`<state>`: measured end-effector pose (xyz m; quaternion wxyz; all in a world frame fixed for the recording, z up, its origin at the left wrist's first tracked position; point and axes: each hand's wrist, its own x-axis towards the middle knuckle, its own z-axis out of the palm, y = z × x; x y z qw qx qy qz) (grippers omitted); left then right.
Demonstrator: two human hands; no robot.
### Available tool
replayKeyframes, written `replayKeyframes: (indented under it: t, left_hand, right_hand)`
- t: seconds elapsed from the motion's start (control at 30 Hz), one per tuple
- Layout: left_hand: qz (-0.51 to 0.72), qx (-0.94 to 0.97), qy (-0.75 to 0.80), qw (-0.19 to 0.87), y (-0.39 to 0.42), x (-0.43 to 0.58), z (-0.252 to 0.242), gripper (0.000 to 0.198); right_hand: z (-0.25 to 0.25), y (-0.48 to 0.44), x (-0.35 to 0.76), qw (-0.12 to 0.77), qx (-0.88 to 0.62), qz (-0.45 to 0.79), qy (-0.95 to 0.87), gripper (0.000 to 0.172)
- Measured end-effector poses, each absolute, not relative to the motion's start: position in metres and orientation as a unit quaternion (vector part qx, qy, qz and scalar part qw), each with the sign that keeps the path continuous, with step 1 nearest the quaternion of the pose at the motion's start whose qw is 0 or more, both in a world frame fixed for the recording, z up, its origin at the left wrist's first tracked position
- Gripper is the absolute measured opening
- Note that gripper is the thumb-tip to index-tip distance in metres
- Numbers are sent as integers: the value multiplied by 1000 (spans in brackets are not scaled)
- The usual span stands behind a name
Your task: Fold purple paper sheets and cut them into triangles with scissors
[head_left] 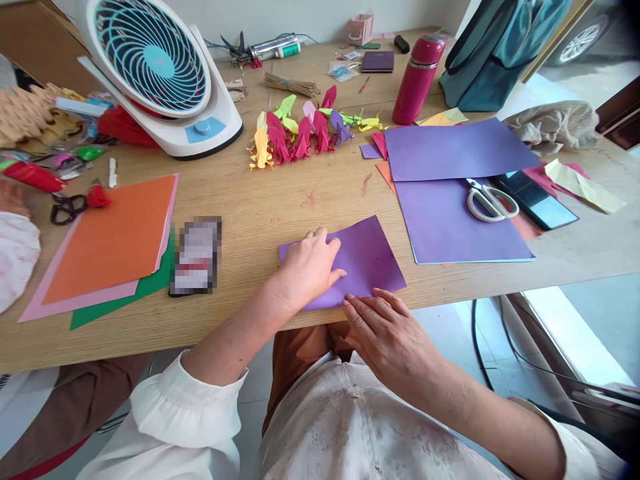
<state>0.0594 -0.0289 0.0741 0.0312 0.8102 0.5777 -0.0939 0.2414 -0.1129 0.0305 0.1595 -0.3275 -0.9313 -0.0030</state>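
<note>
A sheet of purple paper [370, 250] lies at the table's front edge, apparently folded, with its lower edge towards me. My left hand [311, 263] rests on its left part, fingers spread and pressing down. Along the near edge, my right hand [377, 323] lies flat with its fingertips on the paper. Neither hand grips anything. To the right are more purple sheets [440, 227], stacked, with white-handled scissors [493, 202] lying on them, the blades partly under the upper purple piece [460, 150].
Left of me lie a blurred phone [196, 257], orange paper [113, 240] over pink and green sheets, and black scissors [69, 208]. Behind stand a fan [165, 73], paper flowers [305, 130], a pink flask [417, 80] and a teal bag [495, 60]. Another person's sleeve [17, 257] shows at far left.
</note>
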Motion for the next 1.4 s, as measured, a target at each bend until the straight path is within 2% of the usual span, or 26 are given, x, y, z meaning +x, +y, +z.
replayKeyframes:
  t: [0.3, 0.5, 0.73, 0.9, 1.17, 1.4]
  left_hand:
    - [-140, 803, 578, 44, -29, 71, 81, 76]
    - [-189, 789, 582, 54, -27, 85, 87, 83]
    - [-215, 776, 588, 68, -28, 93, 91, 107]
    - [-230, 774, 586, 67, -28, 95, 91, 108]
    - [-256, 768, 582, 78, -27, 99, 95, 94]
    - [-275, 761, 579, 99, -25, 101, 100, 95]
  right_hand:
    - [30, -120, 243, 133, -328, -36, -935, 35]
    - [31, -122, 245, 143, -320, -21, -936, 31]
    - [36, -123, 257, 166, -315, 44, -934, 23]
    - [31, -124, 259, 199, -346, 60, -915, 17]
    - [24, -127, 252, 185, -351, 83, -914, 19]
    - [16, -133, 250, 166, -352, 86, -917, 21]
